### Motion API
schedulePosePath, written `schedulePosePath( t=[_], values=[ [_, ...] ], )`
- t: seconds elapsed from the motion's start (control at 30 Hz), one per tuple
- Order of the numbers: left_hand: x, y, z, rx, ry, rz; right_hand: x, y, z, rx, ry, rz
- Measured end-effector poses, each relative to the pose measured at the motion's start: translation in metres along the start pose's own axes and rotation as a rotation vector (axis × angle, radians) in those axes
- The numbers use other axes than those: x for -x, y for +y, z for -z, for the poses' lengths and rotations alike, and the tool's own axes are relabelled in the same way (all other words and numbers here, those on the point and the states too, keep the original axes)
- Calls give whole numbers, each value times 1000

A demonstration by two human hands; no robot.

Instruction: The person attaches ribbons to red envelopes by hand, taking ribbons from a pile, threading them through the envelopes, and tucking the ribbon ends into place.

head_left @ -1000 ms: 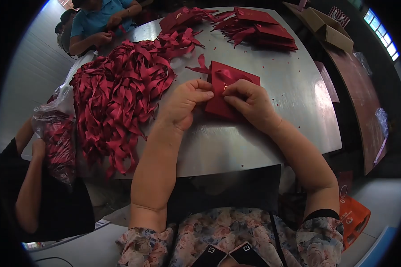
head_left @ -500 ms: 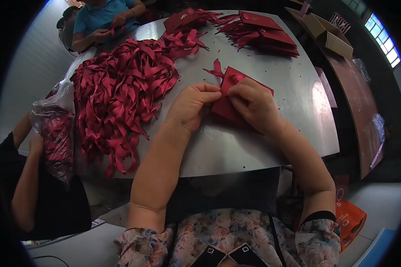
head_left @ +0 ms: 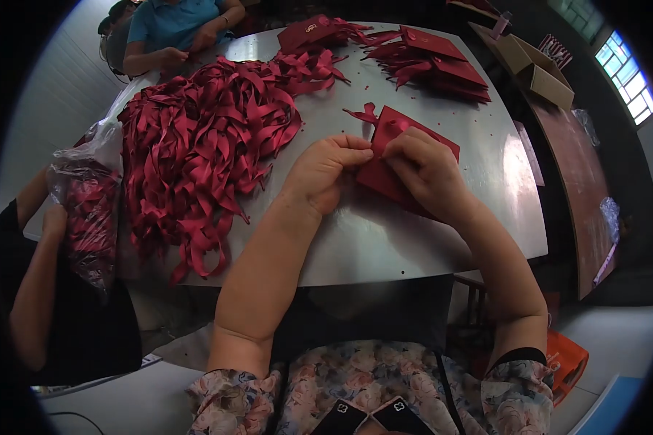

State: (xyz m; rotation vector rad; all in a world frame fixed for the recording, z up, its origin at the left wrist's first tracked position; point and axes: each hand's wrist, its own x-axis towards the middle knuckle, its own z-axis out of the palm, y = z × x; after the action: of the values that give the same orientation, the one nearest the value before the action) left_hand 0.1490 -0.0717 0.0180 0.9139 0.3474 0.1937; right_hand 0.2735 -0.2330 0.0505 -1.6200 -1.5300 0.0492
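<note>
A red bag (head_left: 392,183) with a ribbon bow (head_left: 390,129) on its front lies tilted on the metal table, a ribbon end sticking out at its upper left. My left hand (head_left: 335,163) pinches at the bag's left edge, thumb and forefinger together. On the front of the bag, just below the bow, my right hand (head_left: 429,168) is closed, its fingertips pressed together. What either pinch holds is too small to make out. A large heap of red ribbons (head_left: 203,138) is left of my hands.
More red bags (head_left: 442,61) are stacked at the back right, others (head_left: 312,32) at the back. A co-worker in blue (head_left: 174,25) is across the table. Another person's arm (head_left: 40,283) is at a plastic bag of ribbons (head_left: 91,225). A cardboard box (head_left: 533,69) stands right.
The view has shifted, and the bag with both my hands now appears farther right. Both hands keep their pinches. The co-worker's hands across the table have moved slightly.
</note>
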Motion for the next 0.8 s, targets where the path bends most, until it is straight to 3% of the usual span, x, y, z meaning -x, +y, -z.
schedulePosePath(
  t=[0.3,0.47,0.8],
  values=[
    [-4,-3,2,24,23,70,2,12,-3,-152,-29,-69],
    [0,-3,-4,-45,89,89,0,6,2,-233,-91,-252],
    [2,-6,-13,-33,71,116,1,9,-6,-280,-44,-302]
  ],
)
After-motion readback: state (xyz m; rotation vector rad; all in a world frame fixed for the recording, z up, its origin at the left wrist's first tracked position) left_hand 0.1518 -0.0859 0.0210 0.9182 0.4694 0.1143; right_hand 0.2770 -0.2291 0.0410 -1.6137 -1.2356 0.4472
